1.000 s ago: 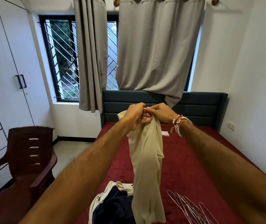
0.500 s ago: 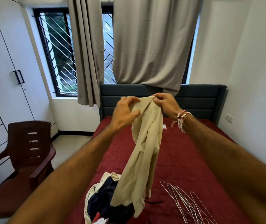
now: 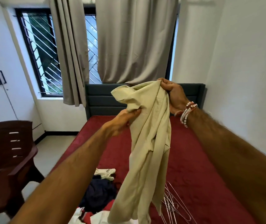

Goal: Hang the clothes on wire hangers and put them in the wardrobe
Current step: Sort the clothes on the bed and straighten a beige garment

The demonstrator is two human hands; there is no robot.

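I see the red quilted bed [image 3: 201, 167] under a limp, creased beige shirt [image 3: 148, 151], held up above it. Near its hem lie a rumpled clothes pile [image 3: 100, 191] and thin, shiny wire hangers [image 3: 171, 203]. The right hand [image 3: 174, 96] clutches the shirt's top edge, and the left hand [image 3: 123, 121] pinches a fold.

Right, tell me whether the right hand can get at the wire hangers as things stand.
Probably not yet: the right hand grips the shirt up high. The hangers lie on the bed below it, uncovered, so once freed, likely yes.
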